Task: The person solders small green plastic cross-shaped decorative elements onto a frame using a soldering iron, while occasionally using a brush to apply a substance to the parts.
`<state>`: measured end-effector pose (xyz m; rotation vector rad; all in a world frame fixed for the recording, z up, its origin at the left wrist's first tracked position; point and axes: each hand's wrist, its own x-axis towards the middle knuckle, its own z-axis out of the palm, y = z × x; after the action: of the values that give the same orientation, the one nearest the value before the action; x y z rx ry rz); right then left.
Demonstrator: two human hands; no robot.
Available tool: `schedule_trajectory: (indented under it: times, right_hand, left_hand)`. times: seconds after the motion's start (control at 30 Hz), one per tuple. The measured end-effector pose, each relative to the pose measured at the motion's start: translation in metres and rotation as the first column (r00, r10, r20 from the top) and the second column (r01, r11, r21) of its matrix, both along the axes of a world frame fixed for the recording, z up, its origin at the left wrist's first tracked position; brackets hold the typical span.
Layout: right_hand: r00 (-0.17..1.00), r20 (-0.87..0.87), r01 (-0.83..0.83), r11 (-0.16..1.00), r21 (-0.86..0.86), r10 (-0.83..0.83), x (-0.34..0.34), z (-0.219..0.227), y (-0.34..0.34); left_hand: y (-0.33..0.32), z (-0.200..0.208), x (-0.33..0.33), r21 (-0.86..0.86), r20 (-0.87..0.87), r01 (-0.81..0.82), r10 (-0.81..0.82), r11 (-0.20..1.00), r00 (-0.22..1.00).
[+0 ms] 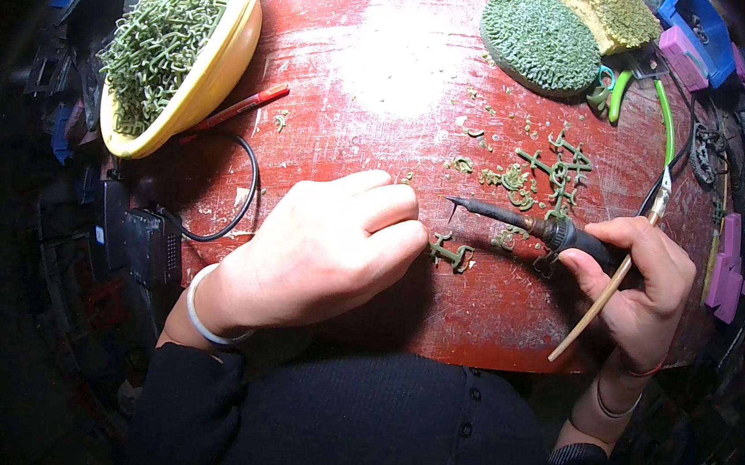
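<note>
My left hand [327,246] is closed above the red tabletop, its fingers curled in; whatever lies inside them is hidden. A small green branched piece [450,253] shows just beside its fingertips; I cannot tell if they touch. My right hand [647,287] grips a soldering iron [505,215] with a dark handle, its thin hooked tip pointing left toward my left hand. The same hand also holds a slim wooden-handled brush [594,318] with a pale upper part, slanting across the palm. Green curled and branched pieces [564,174] lie scattered beyond the iron.
A yellow bowl [228,65] full of green stick-like pieces stands at far left, near a red pen [242,108] and a black cable [252,187]. A round textured green block [540,43], green-handled pliers [619,95] and a blue bin [698,35] sit at far right.
</note>
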<state>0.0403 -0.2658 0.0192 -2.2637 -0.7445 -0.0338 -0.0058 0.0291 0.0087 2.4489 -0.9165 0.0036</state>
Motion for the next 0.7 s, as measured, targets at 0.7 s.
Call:
schedule_trajectory:
  times: [0.7]
  right_hand:
    - [0.852, 0.315, 0.43, 0.902, 0.037, -0.418, 0.01, -0.021, -0.006]
  left_hand:
    - [0.0, -0.001, 0.004, -0.148, 0.327, -0.109, 0.153, 0.983, 0.932]
